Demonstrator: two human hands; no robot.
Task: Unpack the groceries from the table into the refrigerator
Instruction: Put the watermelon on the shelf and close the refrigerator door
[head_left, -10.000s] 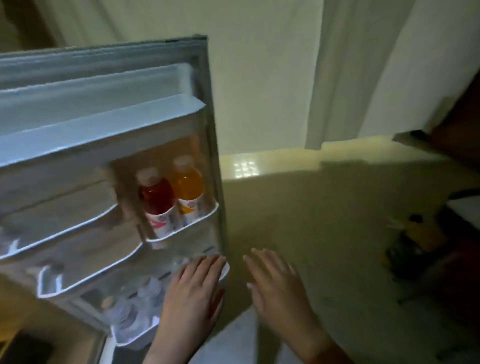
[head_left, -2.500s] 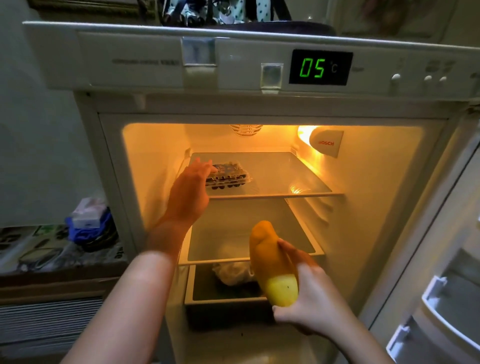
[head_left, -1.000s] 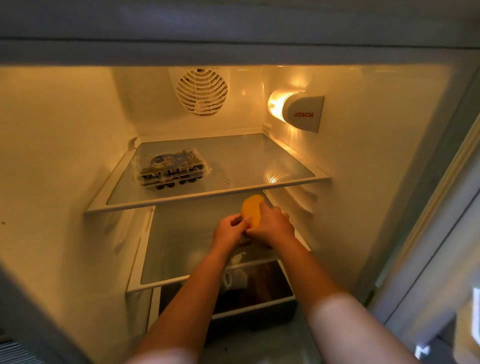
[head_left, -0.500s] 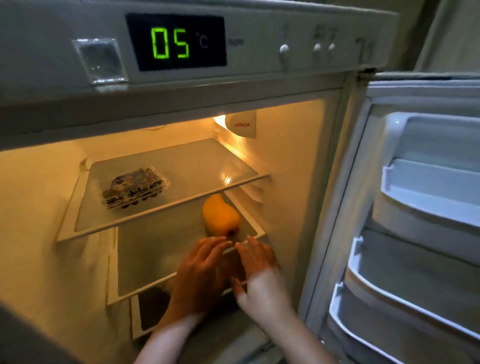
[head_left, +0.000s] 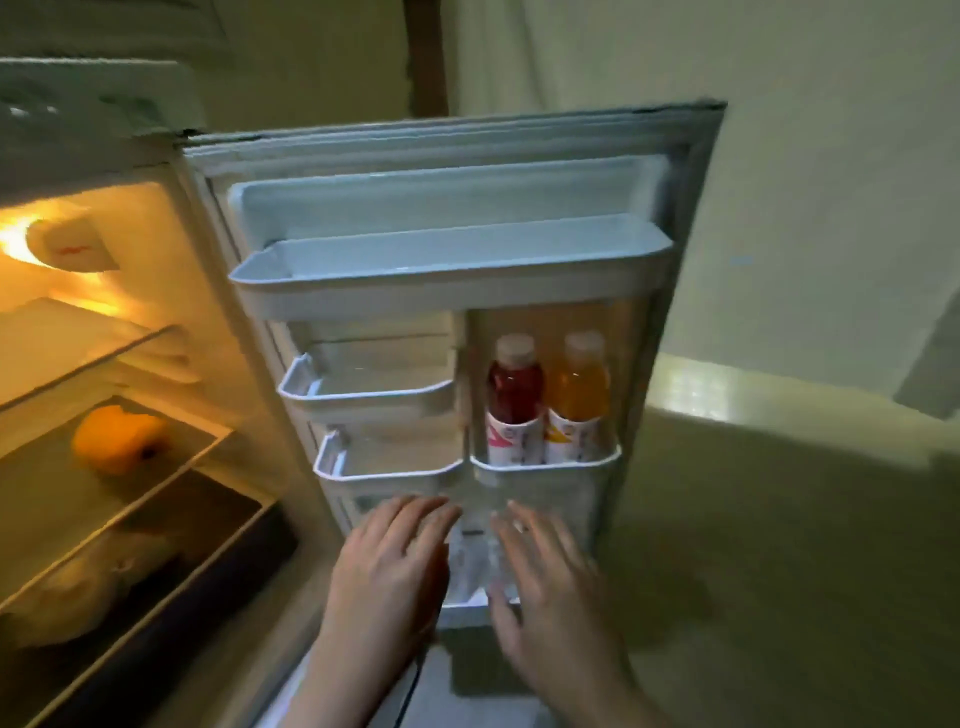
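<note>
Head view: both hands flat and empty, left hand (head_left: 387, 558) and right hand (head_left: 553, 577) in front of the open fridge door (head_left: 452, 197). Yellow mango (head_left: 117, 439) lies on the middle shelf (head_left: 47, 499); red bottle (head_left: 514, 400) and orange bottle (head_left: 579, 397) stand in the door bin (head_left: 545, 470).

head view | faces down-forward | close to open fridge door (head_left: 452, 291)

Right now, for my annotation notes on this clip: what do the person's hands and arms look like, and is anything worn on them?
Both the left hand and the right hand are bare, without gloves. No sleeve, watch or bracelet shows on the visible wrists and forearms. A small glint on a right finger may be a ring, but blur prevents telling.
</note>
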